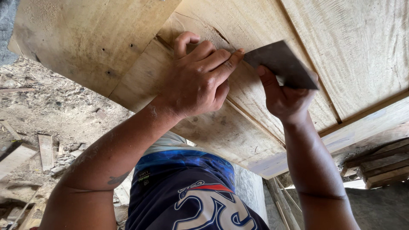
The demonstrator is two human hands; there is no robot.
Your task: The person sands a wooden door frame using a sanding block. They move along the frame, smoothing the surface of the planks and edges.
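Note:
A dark flat metal scraper blade (281, 63) rests against a pale wooden panel (238, 25) made of joined boards. My right hand (286, 99) grips the blade from below, thumb along its lower edge. My left hand (197, 79) lies flat on the wood, its fingertips pressing the blade's left corner near a crack in the board. Both forearms reach up from the bottom of the view.
Dusty ground with wood offcuts (44, 151) and debris lies at the left. Stacked timber pieces (379, 164) sit at the right under the panel's edge. My blue printed shirt (191, 191) fills the lower middle.

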